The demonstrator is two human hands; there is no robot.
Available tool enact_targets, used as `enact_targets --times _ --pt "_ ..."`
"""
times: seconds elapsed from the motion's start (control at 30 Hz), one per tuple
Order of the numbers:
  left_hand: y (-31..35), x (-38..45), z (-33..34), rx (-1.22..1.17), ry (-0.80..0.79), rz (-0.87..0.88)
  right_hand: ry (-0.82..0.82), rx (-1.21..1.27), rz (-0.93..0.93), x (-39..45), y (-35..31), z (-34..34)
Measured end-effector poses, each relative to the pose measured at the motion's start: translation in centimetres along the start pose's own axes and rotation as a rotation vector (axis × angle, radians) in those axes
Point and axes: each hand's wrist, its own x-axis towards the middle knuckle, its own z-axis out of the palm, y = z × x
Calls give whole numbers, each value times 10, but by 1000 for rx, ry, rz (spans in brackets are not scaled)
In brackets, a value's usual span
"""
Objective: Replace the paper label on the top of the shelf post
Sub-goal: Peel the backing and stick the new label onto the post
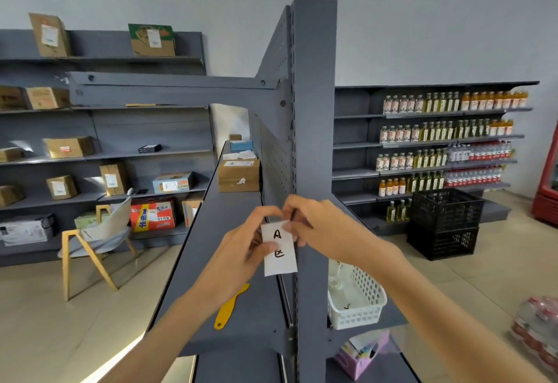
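Two bare hands are meeting in front of the tall grey metal shelf post [314, 129], both pinching one white paper label [279, 250] hand-marked in black. The left hand [241, 250] is gripping the label's edge from nine o'clock, thumb across its face; the right hand [320, 225] is clenching its top corner from two o'clock. The label is sitting just beside the post, low on it. At seven o'clock of the label, a flat yellow plastic scraper [231, 307] is lying on the grey shelf [241, 210]. At four o'clock, a white perforated plastic basket [359, 301] is resting.
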Motion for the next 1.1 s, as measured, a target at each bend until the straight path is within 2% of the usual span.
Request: enact_targets --times 0.2,0.43,0.7,1.1 --pt "29 29 3 81 79 83 84 -7 -44 1 4 -49" --pt "58 55 11 175 280 110 96 151 -152 3 12 -77" --pt "72 67 16 193 261 85 18 141 -245 6 32 -95" --pt "80 72 24 236 267 67 36 130 -278 7 42 -102"
